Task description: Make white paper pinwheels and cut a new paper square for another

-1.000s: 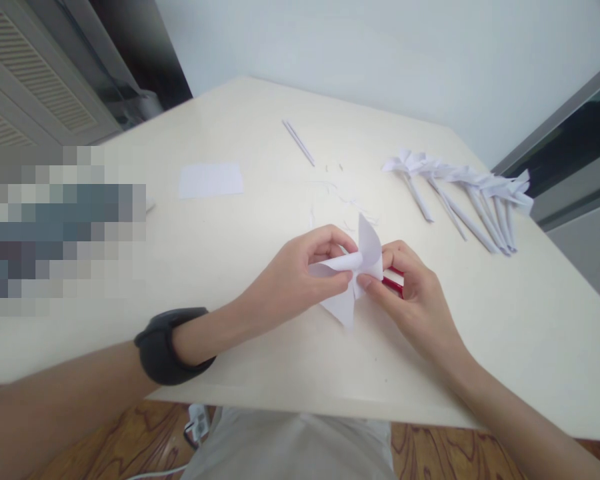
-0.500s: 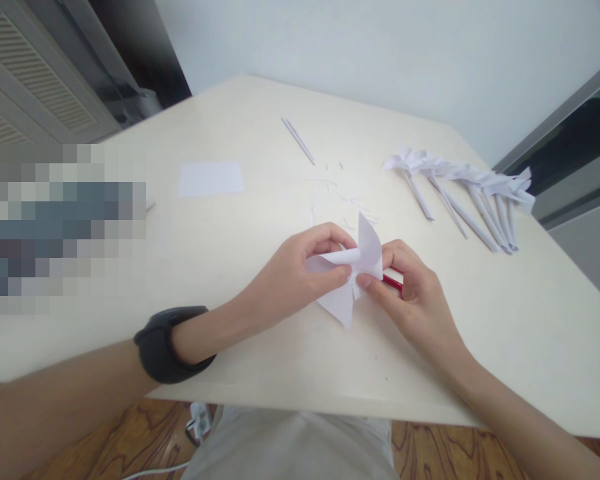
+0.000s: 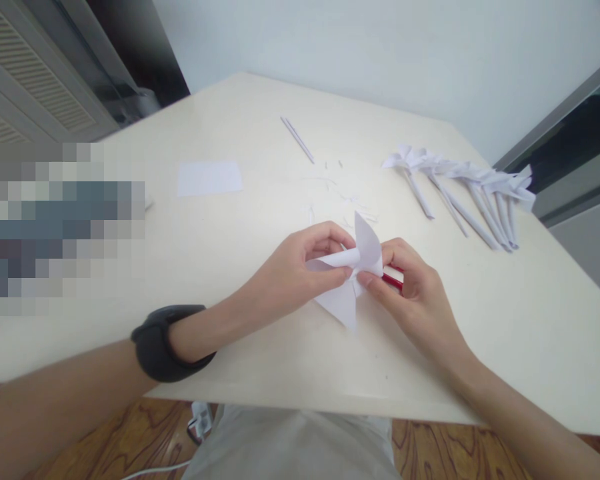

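Observation:
Between my two hands is a white paper pinwheel (image 3: 367,243), its blades curled toward the middle and one pointed flap hanging down toward me. My left hand (image 3: 310,263) pinches it from the left, the thumb pressed near the centre and the fingers behind the paper. From the right, my right hand (image 3: 410,287) grips the pinwheel with thumb and fingers, the thumb close to the centre. A red-handled tool (image 3: 393,280) shows partly within my right hand; its other end is hidden, so its kind is unclear.
Finished paper pinwheels (image 3: 460,172) on rolled sticks lie in a row at the right. Two thin paper sticks (image 3: 297,140) rest toward the back, with paper scraps (image 3: 350,199) nearer. A white paper sheet (image 3: 209,179) lies on the table (image 3: 260,360) at left. The far left is pixelated.
Both hands keep their hold on the pinwheel with almost no movement. The lower pointed flap has shifted slightly to the right.

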`<state>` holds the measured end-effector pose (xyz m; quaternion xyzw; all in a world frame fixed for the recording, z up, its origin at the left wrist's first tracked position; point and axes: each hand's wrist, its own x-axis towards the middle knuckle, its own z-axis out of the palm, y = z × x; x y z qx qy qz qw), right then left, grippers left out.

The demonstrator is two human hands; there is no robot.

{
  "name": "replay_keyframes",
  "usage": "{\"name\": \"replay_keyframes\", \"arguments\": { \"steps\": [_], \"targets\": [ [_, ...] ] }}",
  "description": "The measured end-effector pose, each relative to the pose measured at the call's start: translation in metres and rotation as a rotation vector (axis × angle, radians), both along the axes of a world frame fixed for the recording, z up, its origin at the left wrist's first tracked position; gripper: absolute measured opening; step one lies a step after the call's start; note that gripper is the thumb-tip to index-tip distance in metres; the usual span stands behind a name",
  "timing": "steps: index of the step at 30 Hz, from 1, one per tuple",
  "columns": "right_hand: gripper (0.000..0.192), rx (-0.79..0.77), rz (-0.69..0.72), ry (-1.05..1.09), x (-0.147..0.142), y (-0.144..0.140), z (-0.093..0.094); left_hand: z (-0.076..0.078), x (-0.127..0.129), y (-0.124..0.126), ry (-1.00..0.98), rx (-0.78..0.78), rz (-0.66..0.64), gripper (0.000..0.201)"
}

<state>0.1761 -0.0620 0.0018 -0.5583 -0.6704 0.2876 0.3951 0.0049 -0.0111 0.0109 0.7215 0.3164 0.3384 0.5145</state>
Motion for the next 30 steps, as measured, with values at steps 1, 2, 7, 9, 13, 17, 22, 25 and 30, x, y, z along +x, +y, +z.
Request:
{"name": "replay_keyframes", "arguments": {
  "steps": [1,2,7,9,13,17,22,25,30],
  "targets": [
    [0.011,-0.003,0.006,0.013,0.0003,0.0,-0.0003,-0.0002,0.0001,0.0001,-0.002,-0.007,-0.001,0.014],
    [0.011,-0.006,0.012,0.025,0.0005,0.0002,-0.0005,-0.0005,0.0,0.0002,-0.004,-0.012,-0.002,0.014],
    [0.009,-0.018,0.012,0.037,0.001,0.0014,-0.0009,-0.0016,-0.0004,-0.0001,-0.004,-0.017,-0.004,0.014],
    [0.008,-0.017,0.014,0.036,0.0011,0.0014,-0.0006,-0.0012,-0.0004,-0.0009,0.002,-0.011,0.002,0.013],
    [0.004,-0.019,0.001,0.041,0.0,0.0006,0.0006,0.0007,0.0,-0.0028,0.016,0.017,0.029,0.014],
    [0.01,-0.072,-0.026,0.097,-0.0014,-0.0006,0.0012,0.0018,0.0005,-0.0039,0.041,0.043,0.045,0.015],
    [0.014,0.032,-0.097,0.04,0.0002,-0.0012,0.0002,-0.0002,-0.0003,-0.002,0.049,0.037,0.041,0.014],
    [0.023,0.194,-0.148,0.087,0.0024,-0.0008,0.0007,-0.002,-0.0012,0.0005,0.034,0.035,0.06,0.013],
    [0.024,0.317,-0.157,0.052,0.0032,-0.0021,0.0043,-0.0027,-0.0012,0.0016,0.037,0.033,0.079,0.013]
  ]
}}
